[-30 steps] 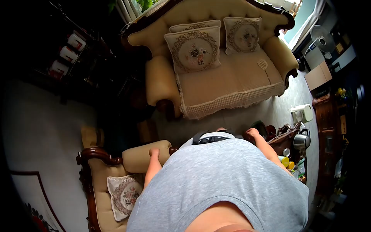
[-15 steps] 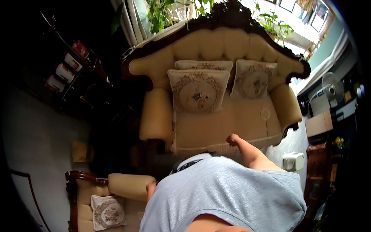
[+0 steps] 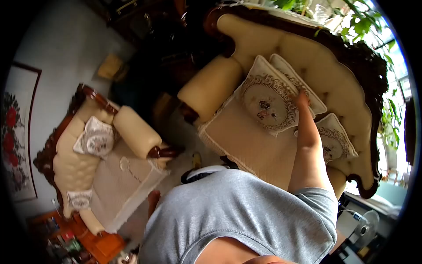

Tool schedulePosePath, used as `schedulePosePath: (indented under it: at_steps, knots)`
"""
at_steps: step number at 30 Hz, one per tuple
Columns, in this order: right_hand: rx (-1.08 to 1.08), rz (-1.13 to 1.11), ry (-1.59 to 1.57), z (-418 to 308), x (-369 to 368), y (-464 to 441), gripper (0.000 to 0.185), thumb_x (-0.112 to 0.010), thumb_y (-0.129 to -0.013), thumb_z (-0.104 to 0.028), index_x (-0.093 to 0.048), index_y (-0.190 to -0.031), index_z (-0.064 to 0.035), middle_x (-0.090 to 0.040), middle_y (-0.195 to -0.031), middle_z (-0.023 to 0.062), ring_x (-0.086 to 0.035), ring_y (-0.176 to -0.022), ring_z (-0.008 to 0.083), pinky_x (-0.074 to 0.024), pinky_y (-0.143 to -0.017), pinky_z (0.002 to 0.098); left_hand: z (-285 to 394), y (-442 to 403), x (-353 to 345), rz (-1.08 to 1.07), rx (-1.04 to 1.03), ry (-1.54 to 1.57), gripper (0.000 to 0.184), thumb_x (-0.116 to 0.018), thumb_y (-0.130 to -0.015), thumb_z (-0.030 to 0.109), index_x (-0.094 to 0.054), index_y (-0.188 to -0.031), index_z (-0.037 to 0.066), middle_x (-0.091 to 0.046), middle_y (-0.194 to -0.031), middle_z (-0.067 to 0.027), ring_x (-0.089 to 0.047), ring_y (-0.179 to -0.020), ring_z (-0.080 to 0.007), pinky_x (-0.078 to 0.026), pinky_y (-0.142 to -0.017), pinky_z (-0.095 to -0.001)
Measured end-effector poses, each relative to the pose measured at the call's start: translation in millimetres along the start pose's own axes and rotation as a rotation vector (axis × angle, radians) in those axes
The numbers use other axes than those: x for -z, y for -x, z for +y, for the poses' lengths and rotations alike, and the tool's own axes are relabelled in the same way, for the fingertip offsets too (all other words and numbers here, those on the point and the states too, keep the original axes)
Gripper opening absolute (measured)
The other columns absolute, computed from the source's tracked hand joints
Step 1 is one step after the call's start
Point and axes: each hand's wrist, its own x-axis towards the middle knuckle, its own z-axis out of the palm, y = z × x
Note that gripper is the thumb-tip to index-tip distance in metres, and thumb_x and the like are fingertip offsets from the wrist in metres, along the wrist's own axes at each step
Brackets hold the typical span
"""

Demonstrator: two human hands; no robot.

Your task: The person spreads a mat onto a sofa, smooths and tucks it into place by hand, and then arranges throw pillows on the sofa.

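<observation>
My right arm stretches out to the larger sofa. My right hand (image 3: 302, 99) is at the upper edge of the front cushion (image 3: 269, 104), which has a brown floral oval on cream cloth; the fingers look bent over that edge and are partly hidden. Just behind it leans a second cushion (image 3: 317, 102), largely covered. A third cushion (image 3: 335, 137) rests against the backrest, partly behind my forearm. My left hand (image 3: 153, 198) hangs low beside my body, near the smaller sofa's seat (image 3: 118, 185); its fingers are too dark and small to make out.
The larger sofa (image 3: 259, 149) has a carved dark wood frame. At left stands a smaller matching sofa (image 3: 72, 169) with two cushions. A cardboard box (image 3: 110, 67) sits on the floor. A fan (image 3: 368, 224) is at lower right, and plants (image 3: 360, 22) line the window.
My view has turned, bringing the smaller sofa fully into sight. My right hand has gone from above the seat's front edge to the front cushion. My left hand still hangs low.
</observation>
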Motion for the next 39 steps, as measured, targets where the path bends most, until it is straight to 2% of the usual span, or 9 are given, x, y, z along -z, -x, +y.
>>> schedulePosePath:
  at_steps: [5,7,11,20,26,29,32,36,39]
  knots:
    - [0.136,0.040,0.375,-21,-57,32,0.079,-0.079,-0.070,-0.049,-0.049,-0.129,-0.0072,-0.054,-0.130,0.0132,-0.052,-0.119,0.0329,-0.0442,-0.094,0.0476,26,44,-26,0.231,-0.012,0.403,0.023,-0.072,-0.077,0.020,-0.066,-0.095,0.007,-0.068,-0.089,-0.0080,-0.067,-0.079,-0.0232,-0.054,-0.064,-0.0350]
    - [0.017,-0.080,0.266,-47,-41,66,0.073,-0.078,-0.069,-0.045,-0.052,-0.126,-0.0077,-0.058,-0.125,0.0135,-0.059,-0.111,0.0305,-0.0479,-0.089,0.0438,55,60,2,0.064,0.672,1.498,0.022,-0.062,-0.088,0.018,-0.066,-0.106,0.006,-0.069,-0.090,-0.0083,-0.067,-0.077,-0.0192,-0.054,-0.062,-0.0319]
    - [0.033,-0.228,0.028,-68,-42,100,0.043,-0.074,-0.069,-0.029,-0.064,-0.103,-0.0032,-0.069,-0.098,0.0161,-0.067,-0.089,0.0297,-0.0508,-0.077,0.0434,79,77,30,0.079,0.646,1.404,0.025,-0.055,-0.092,0.020,-0.065,-0.108,0.003,-0.069,-0.085,-0.0097,-0.068,-0.074,-0.0175,-0.053,-0.060,-0.0311]
    - [0.759,-0.087,0.049,-250,3,309,0.043,-0.077,-0.065,-0.025,-0.067,-0.100,-0.0005,-0.069,-0.085,0.0192,-0.067,-0.079,0.0356,-0.0524,-0.072,0.0424,68,102,-60,0.135,0.870,1.657,0.028,-0.065,-0.085,0.025,-0.069,-0.101,0.003,-0.070,-0.082,-0.0098,-0.068,-0.067,-0.0172,-0.052,-0.057,-0.0319]
    - [1.145,-0.635,-0.518,-328,18,482,0.031,-0.074,-0.069,-0.001,-0.068,-0.099,0.0018,-0.071,-0.090,0.0123,-0.067,-0.082,0.0222,-0.0518,-0.079,0.0343,32,120,-53,0.256,0.909,1.872,0.053,-0.070,-0.083,0.033,-0.057,-0.123,0.002,-0.069,-0.100,-0.0135,-0.067,-0.084,-0.0197,-0.053,-0.070,-0.0328]
    - [1.073,-1.094,-0.779,-350,22,517,0.036,-0.076,-0.070,0.004,-0.066,-0.104,0.0012,-0.070,-0.096,0.0085,-0.065,-0.081,0.0147,-0.0515,-0.075,0.0290,-11,122,-40,0.738,0.929,1.743,0.072,-0.073,-0.081,0.032,-0.042,-0.136,-0.003,-0.059,-0.122,-0.0179,-0.056,-0.113,-0.0262,-0.045,-0.095,-0.0364]
    - [1.142,-1.063,-0.895,-356,-11,547,0.064,-0.088,-0.061,-0.009,-0.057,-0.116,0.0004,-0.064,-0.106,0.0092,-0.061,-0.094,0.0187,-0.0511,-0.080,0.0330,-75,139,-12,1.401,0.592,1.698,0.081,-0.076,-0.079,0.026,-0.033,-0.141,-0.003,-0.053,-0.130,-0.0181,-0.049,-0.124,-0.0262,-0.038,-0.104,-0.0364]
    - [1.153,-1.284,-0.753,-375,-63,581,0.071,-0.085,-0.066,-0.010,-0.048,-0.126,0.0022,-0.058,-0.116,0.0106,-0.055,-0.105,0.0215,-0.0449,-0.094,0.0353,-113,224,32,1.180,0.518,1.774,0.076,-0.076,-0.079,0.022,-0.036,-0.138,-0.004,-0.055,-0.129,-0.0155,-0.053,-0.118,-0.0240,-0.042,-0.100,-0.0362]
    - [1.237,-1.331,-0.614,-394,-52,656,0.057,-0.071,-0.069,0.002,-0.052,-0.122,0.0050,-0.060,-0.114,0.0080,-0.056,-0.103,0.0185,-0.0431,-0.094,0.0329,-120,266,38,1.631,0.247,2.209,0.060,-0.076,-0.078,0.015,-0.048,-0.128,-0.004,-0.059,-0.122,-0.0110,-0.059,-0.107,-0.0202,-0.047,-0.093,-0.0342]
